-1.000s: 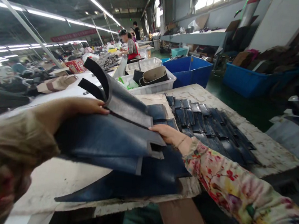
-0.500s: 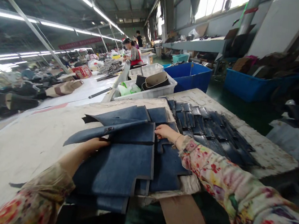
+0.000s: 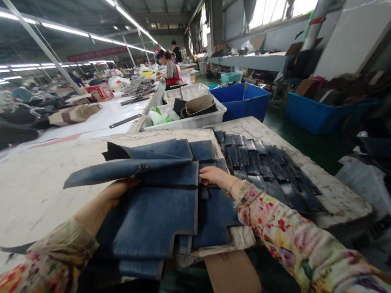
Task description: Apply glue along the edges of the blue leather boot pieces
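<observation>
A dark blue leather-like panel [image 3: 154,217] with a notched corner and pale edges lies in front of me, over other blue pieces. My left hand [image 3: 117,191] grips its left side, with the fingers partly hidden beneath a raised, curling flap [image 3: 107,171]. At the panel's right edge, my right hand [image 3: 213,176] pinches the border between thumb and fingers. More blue panels [image 3: 215,220] lie under and to the right of it. Beyond my right hand, small dark glossy pieces [image 3: 261,164] are spread in overlapping rows.
A white crate [image 3: 199,118] holding a curled dark strip and green plastic stands past the work. Behind it is a blue bin [image 3: 242,100]. A brown flat piece [image 3: 232,281] juts from the near table edge. A co-worker [image 3: 171,72] is at the far tables.
The raised flap on the left has swung slightly further left and curls more. Both hands keep their grip; the whole view has shifted a little.
</observation>
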A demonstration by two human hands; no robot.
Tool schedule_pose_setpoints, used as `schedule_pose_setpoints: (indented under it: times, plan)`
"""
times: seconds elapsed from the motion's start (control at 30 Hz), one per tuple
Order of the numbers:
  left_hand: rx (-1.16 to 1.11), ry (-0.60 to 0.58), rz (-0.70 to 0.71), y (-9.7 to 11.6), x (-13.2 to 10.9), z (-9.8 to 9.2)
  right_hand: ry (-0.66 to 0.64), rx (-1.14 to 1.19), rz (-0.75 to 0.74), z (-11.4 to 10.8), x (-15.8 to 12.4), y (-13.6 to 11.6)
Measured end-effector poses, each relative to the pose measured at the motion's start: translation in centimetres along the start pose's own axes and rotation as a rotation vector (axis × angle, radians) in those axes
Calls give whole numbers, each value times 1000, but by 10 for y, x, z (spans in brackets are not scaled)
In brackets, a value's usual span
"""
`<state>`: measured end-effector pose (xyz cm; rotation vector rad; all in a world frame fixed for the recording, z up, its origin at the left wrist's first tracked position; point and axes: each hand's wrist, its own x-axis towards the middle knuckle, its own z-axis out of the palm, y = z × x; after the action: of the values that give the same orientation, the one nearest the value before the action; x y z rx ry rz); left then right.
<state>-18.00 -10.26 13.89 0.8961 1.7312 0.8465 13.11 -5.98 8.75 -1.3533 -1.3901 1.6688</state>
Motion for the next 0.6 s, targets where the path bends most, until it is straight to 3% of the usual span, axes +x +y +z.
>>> schedule_pose_setpoints:
  times: [0.17, 0.33, 0.6]
  plan:
    - [20, 8, 11, -4, 3, 1, 48, -37, -32, 3, 2, 4]
    - [109, 127, 111, -3, 5, 5, -9, -126, -52, -1, 3, 4]
    - [188, 74, 71, 6, 0, 13, 62, -465, -95, 5, -2, -1]
